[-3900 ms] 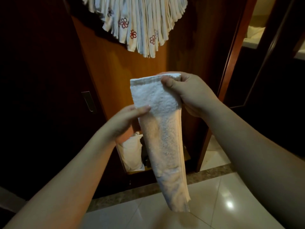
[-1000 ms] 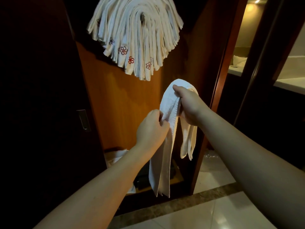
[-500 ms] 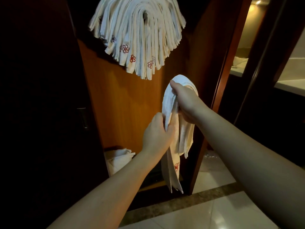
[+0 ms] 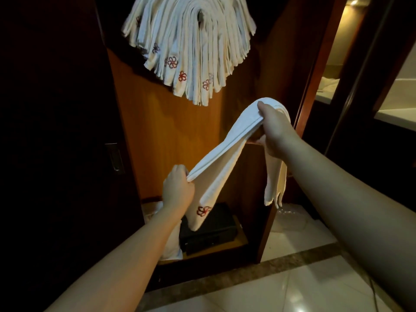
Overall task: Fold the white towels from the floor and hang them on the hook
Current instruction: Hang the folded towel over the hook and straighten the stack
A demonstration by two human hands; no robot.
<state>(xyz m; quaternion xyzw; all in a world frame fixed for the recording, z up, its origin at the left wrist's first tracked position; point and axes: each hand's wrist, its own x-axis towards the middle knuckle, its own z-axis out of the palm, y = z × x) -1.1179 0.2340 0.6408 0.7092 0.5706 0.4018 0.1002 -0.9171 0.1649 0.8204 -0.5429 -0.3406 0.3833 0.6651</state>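
Fingers of the right hand [image 4: 273,134], right of centre in the frame, curl tightly over the top bend of a long white terry towel folded into a narrow strip [image 4: 227,143], while the fingers of the left hand [image 4: 177,190], lower and nearer the middle, pinch one hanging leg of that strip partway down and draw it out to the side. This leg runs taut on a slant between the two hands; below the left hand its end, stitched with a red flower emblem [image 4: 203,210], dangles free, and the other leg hangs straight down behind the right wrist. Up at the top centre, a thick fan of folded white towels [image 4: 189,46] already drapes over a dark wall hook [image 4: 200,15] that barely shows through them, against an orange-brown wooden cupboard panel [image 4: 162,136]. The step in hand looks like neatening the strip before hanging it. To do it well, the pull should stay even so the layered edges line up, the two legs should end up roughly equal, and the right hand's grip at the bend should stay firm until the bend is seated over the crowded hook.
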